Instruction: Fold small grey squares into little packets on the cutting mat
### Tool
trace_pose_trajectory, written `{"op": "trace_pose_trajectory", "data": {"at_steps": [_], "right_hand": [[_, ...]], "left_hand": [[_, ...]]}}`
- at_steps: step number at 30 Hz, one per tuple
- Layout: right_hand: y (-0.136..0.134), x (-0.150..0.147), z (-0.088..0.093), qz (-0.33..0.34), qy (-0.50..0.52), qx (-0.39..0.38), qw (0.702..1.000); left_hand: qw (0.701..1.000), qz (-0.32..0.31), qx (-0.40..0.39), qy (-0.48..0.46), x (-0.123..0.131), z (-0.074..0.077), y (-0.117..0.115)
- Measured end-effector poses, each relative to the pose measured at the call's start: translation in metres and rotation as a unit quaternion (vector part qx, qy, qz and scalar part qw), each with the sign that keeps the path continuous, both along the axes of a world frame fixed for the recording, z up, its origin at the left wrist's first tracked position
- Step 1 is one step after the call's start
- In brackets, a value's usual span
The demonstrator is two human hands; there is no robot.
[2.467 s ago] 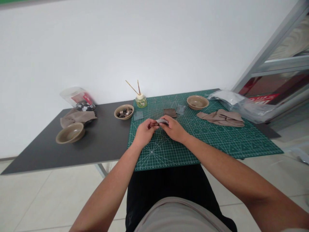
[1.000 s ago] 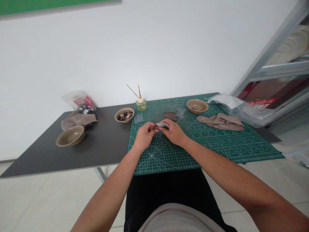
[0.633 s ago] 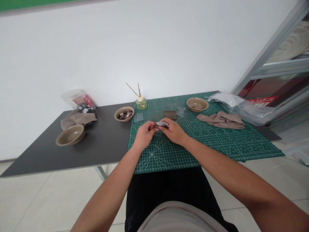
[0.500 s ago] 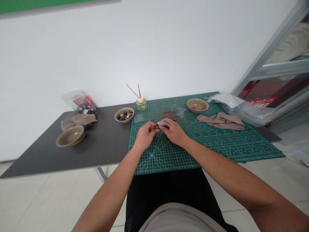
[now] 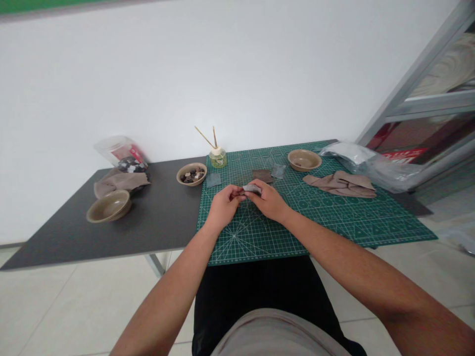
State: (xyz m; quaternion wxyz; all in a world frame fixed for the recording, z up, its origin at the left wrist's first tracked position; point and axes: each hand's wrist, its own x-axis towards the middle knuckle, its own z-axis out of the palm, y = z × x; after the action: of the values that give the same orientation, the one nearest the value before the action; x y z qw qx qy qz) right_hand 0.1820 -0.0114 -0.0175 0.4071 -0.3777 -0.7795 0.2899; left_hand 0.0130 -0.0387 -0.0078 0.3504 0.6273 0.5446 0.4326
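Over the green cutting mat [image 5: 334, 217] my left hand [image 5: 222, 207] and my right hand [image 5: 269, 200] meet, both pinched on a small grey fabric piece [image 5: 251, 188] held between their fingertips. Just beyond the hands, a brown fabric square [image 5: 262, 175] and two grey squares [image 5: 278, 171] [image 5: 213, 179] lie flat on the mat. A tan bowl of dark and light buttons [image 5: 191, 174] stands to the left of the mat's edge.
A reed diffuser bottle [image 5: 217, 156] stands at the back. There are tan bowls at the back right [image 5: 304, 159] and far left [image 5: 109, 205]. Beige cloths lie at the right [image 5: 339, 183] and left [image 5: 120, 182]. A plastic jar [image 5: 120, 154] and plastic bag [image 5: 371, 163] sit near the edges.
Both hands stay together on the small grey piece, with only slight finger shifts. The view has wobbled a little.
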Motion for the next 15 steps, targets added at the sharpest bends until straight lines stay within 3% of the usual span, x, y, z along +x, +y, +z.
{"op": "trace_pose_trajectory", "data": {"at_steps": [7,15], "right_hand": [[0.0022,-0.0005,-0.0026,0.031,-0.009,0.007,0.999],[0.0006,-0.0005,-0.0005,0.010,0.003,0.025,1.000]], "left_hand": [[1.000,0.001,-0.013,-0.025,-0.0002,-0.0004,0.0005],[0.999,-0.003,-0.019,-0.044,-0.0004,-0.0020,0.0019]]}}
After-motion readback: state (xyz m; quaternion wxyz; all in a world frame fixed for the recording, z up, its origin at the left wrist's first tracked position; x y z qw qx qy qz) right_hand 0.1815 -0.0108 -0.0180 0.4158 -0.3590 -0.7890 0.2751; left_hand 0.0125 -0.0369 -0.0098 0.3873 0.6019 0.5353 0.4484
